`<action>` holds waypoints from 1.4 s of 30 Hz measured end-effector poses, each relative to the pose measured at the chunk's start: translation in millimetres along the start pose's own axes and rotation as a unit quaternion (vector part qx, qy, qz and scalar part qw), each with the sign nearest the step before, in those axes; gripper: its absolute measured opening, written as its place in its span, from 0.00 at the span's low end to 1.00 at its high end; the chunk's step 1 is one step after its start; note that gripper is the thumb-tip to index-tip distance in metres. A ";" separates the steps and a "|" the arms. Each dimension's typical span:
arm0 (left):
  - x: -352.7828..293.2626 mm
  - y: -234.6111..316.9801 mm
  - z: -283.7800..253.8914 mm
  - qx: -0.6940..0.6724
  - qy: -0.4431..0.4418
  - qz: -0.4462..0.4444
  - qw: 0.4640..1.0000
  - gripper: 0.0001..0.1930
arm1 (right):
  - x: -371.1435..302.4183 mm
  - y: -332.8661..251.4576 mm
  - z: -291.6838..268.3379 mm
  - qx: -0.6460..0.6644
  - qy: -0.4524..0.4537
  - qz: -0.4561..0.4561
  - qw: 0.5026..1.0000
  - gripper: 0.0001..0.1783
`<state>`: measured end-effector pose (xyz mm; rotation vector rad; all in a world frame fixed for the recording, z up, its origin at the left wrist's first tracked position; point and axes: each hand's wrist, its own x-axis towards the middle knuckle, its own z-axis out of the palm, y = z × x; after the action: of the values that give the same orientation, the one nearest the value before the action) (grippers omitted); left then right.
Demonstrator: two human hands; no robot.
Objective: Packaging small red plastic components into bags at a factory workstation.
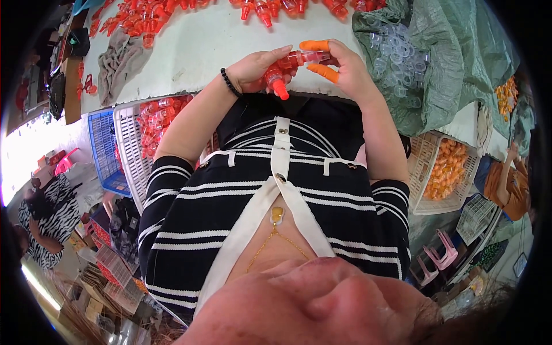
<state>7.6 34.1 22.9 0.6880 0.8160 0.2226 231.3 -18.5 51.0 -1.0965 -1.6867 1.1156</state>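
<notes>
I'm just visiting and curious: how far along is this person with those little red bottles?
Red bottles piled at the table's far edge look finished, though I can't be sure. In hand: the left hand and right hand hold one red bottle between them. Likely left: clear caps on the green sheet, and more red pieces in the white basket.

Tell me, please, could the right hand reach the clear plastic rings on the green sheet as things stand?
Probably yes. The right hand is beside the clear rings with nothing between them, but it helps the left hand hold a red bottle, so it must let go first.
</notes>
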 end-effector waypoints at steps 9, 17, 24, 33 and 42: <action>-12.5 8.2 26.0 0.270 0.027 0.114 0.956 0.21 | -1.4 17.9 11.9 0.099 0.048 0.040 0.993 0.15; -5.0 -6.4 30.2 0.568 0.157 0.240 0.771 0.20 | -10.8 30.1 15.4 0.118 0.058 0.143 0.981 0.15; 2.9 -4.9 24.4 0.133 0.177 0.115 0.968 0.19 | -27.9 26.9 -31.1 -0.332 0.232 0.105 0.908 0.24; 16.1 -12.3 8.5 -0.156 0.115 0.114 0.975 0.22 | -46.5 42.8 -56.8 -0.628 0.151 0.200 0.737 0.19; 15.2 -4.1 36.0 -0.020 0.255 0.158 0.954 0.23 | -14.1 -2.2 17.2 -0.140 0.083 -0.011 0.987 0.20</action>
<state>44.0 20.4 28.6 0.7315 1.1874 0.7272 218.9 -36.4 46.1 -1.3026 -1.7527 0.7648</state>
